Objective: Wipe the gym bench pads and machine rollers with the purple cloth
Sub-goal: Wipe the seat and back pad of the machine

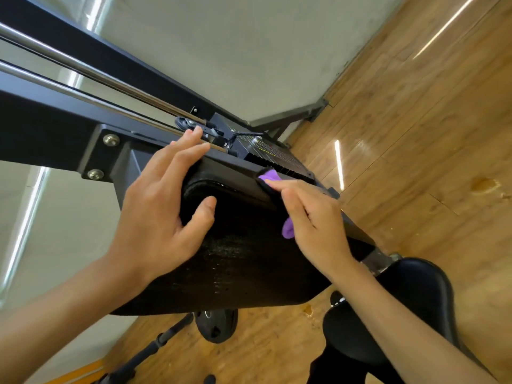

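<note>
The back pad point(238, 261) is black upholstery, matt and finely grained, with rows of tiny perforations and a seam round its top edge. The purple cloth point(288, 230) is thin, soft fabric, matt and bunched into folds. The frame point(41, 128) is black-painted metal with a dull satin sheen; its 2 bolts point(111, 139) are bright bare metal. The 2 guide rods point(91, 70) are polished, mirror-glossy steel. The seat pad point(415, 295) is smooth black vinyl, shinier than the back pad. The floor point(415, 134) is varnished wood plank, glossy with light streaks. The weight plate point(216, 327) looks matt black.
</note>
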### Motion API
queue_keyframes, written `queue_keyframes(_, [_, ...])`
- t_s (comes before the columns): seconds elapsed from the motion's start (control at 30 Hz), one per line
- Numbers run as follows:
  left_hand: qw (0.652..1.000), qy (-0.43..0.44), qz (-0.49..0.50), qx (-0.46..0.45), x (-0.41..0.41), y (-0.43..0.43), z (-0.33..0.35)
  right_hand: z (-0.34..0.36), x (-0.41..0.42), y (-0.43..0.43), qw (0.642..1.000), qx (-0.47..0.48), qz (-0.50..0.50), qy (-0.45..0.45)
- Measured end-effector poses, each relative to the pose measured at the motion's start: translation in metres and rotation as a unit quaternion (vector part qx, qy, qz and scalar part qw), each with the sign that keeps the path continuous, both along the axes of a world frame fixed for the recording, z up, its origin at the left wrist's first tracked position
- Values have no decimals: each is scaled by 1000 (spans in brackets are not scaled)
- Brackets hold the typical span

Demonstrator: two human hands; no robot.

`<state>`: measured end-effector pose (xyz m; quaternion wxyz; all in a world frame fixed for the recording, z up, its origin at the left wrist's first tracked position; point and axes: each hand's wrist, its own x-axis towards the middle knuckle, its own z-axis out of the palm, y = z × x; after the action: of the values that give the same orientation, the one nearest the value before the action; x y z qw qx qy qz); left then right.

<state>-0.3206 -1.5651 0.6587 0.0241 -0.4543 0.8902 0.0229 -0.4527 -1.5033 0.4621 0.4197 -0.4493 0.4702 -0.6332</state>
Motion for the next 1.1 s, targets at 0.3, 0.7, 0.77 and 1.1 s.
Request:
queue_keyframes(0.3, [999, -1, -42, -14, 2, 1, -1, -96, -23, 34, 969, 245, 8, -21])
queue_keyframes(0.7, [999, 3, -39, -1, 3, 0, 0, -35, -2, 8, 999, -4, -46, 27])
queue_keyframes(0.77, [999, -1, -37, -2, 6, 0, 0, -62, -8, 23, 992, 114, -44, -24])
queue_keyframes(1.1, [999, -7, -39, -5, 3, 0, -1, 3, -4, -2, 999, 4, -34, 4])
